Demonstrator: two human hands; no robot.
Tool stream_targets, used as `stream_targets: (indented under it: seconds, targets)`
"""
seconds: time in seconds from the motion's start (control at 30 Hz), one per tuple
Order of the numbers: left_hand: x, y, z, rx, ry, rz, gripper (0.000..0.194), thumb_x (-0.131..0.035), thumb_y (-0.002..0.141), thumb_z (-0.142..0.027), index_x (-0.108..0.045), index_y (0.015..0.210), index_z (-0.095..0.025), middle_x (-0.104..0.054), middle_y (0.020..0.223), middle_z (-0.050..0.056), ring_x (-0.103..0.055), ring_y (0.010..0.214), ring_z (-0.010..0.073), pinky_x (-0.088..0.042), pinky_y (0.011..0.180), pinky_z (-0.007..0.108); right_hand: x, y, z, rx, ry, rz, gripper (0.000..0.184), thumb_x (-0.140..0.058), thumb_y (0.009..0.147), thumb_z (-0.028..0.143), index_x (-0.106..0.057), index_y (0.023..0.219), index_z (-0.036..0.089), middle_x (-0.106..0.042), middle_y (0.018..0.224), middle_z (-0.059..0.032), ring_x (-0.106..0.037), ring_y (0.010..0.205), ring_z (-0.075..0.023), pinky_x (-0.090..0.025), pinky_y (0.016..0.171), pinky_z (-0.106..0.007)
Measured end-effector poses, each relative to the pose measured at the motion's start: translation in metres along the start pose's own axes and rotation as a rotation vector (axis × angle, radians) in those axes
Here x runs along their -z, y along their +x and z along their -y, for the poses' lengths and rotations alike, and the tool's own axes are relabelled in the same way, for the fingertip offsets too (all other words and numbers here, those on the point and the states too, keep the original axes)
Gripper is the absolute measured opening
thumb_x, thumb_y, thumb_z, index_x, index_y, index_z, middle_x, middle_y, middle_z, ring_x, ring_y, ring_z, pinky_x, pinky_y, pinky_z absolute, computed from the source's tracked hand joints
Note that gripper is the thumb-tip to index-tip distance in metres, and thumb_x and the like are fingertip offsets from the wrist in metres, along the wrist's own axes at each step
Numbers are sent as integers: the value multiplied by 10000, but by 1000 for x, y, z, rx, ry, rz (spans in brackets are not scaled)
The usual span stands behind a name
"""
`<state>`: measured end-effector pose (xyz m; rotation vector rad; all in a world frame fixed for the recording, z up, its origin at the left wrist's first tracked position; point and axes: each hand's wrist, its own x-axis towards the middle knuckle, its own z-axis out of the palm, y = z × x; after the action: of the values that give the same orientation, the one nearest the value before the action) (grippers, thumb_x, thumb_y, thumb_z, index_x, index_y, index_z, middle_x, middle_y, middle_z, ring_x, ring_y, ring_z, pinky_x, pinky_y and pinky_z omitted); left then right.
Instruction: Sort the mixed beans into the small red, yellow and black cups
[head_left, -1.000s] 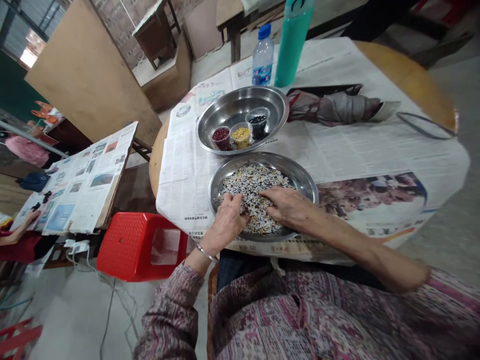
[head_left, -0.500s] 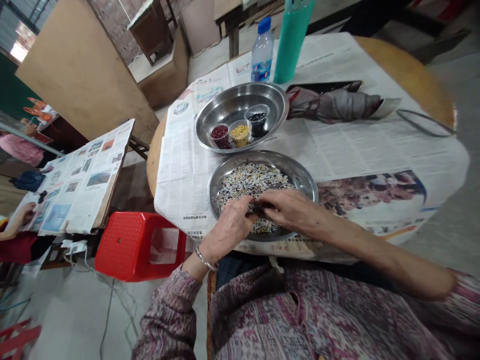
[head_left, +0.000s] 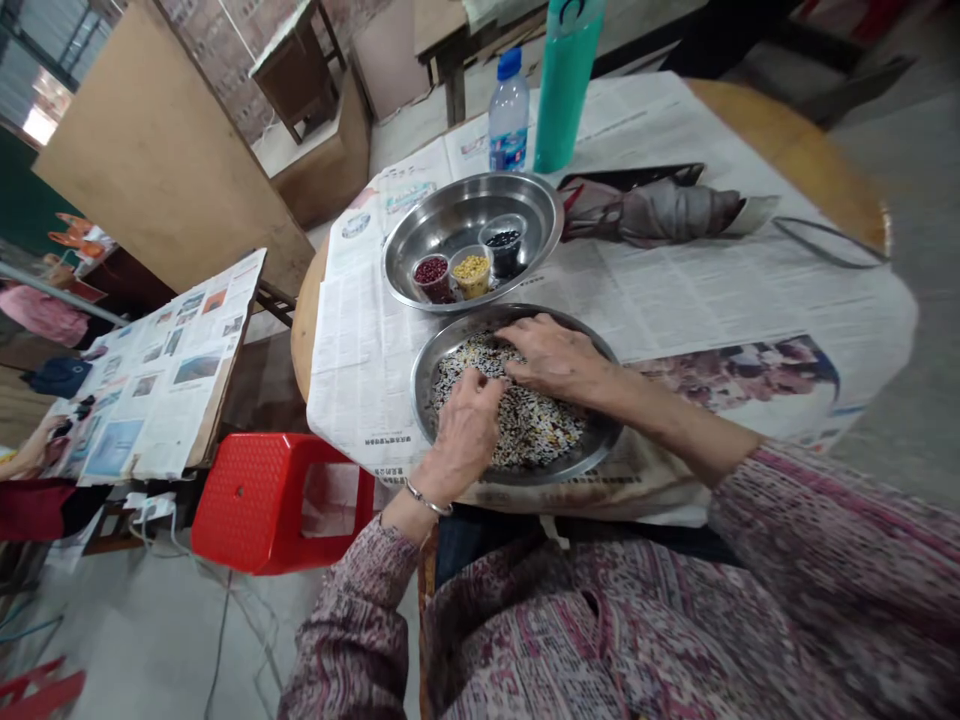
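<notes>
Both hands are in the near bowl (head_left: pixel 609 432), working the grain mix (head_left: pixel 544 430). Change over the last half second: the left fingers (head_left: pixel 493 393) and right fingers (head_left: pixel 523 334) have parted from the close pair they made low in the bowl and moved toward its far side. Right fingers: bent and spread, a gap between the upper ones and the lower, tips down at the mix by the far rim. Left fingers: curled and bunched, tips just beside and nearer the body; cannot tell whether grains are pinched. Consequence: the near part of the mix, to the right of the left fingers, now lies uncovered, while the far part is partly under the hands. Beyond the fingers, the far bowl (head_left: pixel 459 218) holds three cups: red beans (head_left: pixel 433 270), yellow beans (head_left: pixel 471 268), black beans (head_left: pixel 504 240). Further off, a blue-capped bottle (head_left: pixel 508 122) and a green bottle (head_left: pixel 564 100) stand on the desk (head_left: pixel 814 135).
</notes>
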<state>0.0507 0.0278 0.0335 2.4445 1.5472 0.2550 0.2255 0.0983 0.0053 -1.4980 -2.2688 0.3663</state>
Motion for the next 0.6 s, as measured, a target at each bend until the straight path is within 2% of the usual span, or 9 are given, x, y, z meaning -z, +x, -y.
stream_targets:
  seconds: [0.1, 0.17, 0.23, 0.3, 0.4, 0.5, 0.6]
  targets:
    - [6, 16, 16, 65, -9, -108, 334, -520, 933, -75, -576, 1237, -200, -541, 1280, 112, -547, 1174, 246, -512, 1011, 408, -1, 9, 5, 25, -25, 44, 397, -473, 856, 228, -681, 1189, 167, -678, 1181, -156, -571, 1132, -323, -514, 894, -440]
    - [9, 24, 25, 90, -10, -85, 533, -669, 875, -148, -485, 1374, -182, -480, 1417, 145, -496, 1274, 304, -481, 1063, 478, -1, 9, 5, 33, -32, 67, 388, -494, 863, 260, -681, 1192, 175, -665, 1184, -154, -566, 1138, -324, -516, 878, -433]
    - [10, 33, 30, 101, -22, -28, 723, -774, 808, -213, -426, 1440, -169, -455, 1462, 165, -480, 1301, 337, -467, 1075, 513, -1, 5, 1, 53, -23, 82, 387, -536, 859, 313, -678, 1203, 207, -660, 1181, -130, -573, 1125, -308, -516, 871, -418]
    - [8, 40, 32, 73, -52, 17, 629, -768, 813, -211, -499, 1379, -156, -521, 1391, 156, -525, 1254, 314, -474, 1068, 489, -1, 1, -2, 79, 10, 104, 392, -570, 834, 328, -678, 1193, 217, -657, 1161, -114, -594, 1080, -285, -512, 865, -397]
    - [1, 48, 26, 20, -126, 47, 321, -690, 840, -118, -641, 1157, -119, -653, 1173, 132, -606, 1139, 268, -493, 1043, 421, -1, -5, -2, 41, 73, 128, 372, -578, 786, 276, -694, 1124, 173, -674, 1105, -128, -627, 994, -270, -491, 828, -371]
    - [-1, 48, 17, 95, -236, 64, 187, -648, 831, -71, -689, 1008, -116, -712, 934, 82, -672, 959, 234, -541, 941, 368, 3, -10, 5, -62, 161, 135, 305, -557, 748, 215, -727, 996, 158, -721, 981, -123, -651, 921, -262, -460, 780, -344]
    - [7, 37, 10, 170, -381, 104, 100, -622, 860, -105, -699, 913, -140, -684, 770, 14, -676, 760, 175, -564, 765, 291, 11, -17, 15, -116, 284, 146, 274, -551, 734, 198, -745, 926, 179, -736, 831, -69, -655, 807, -226, -443, 725, -317]
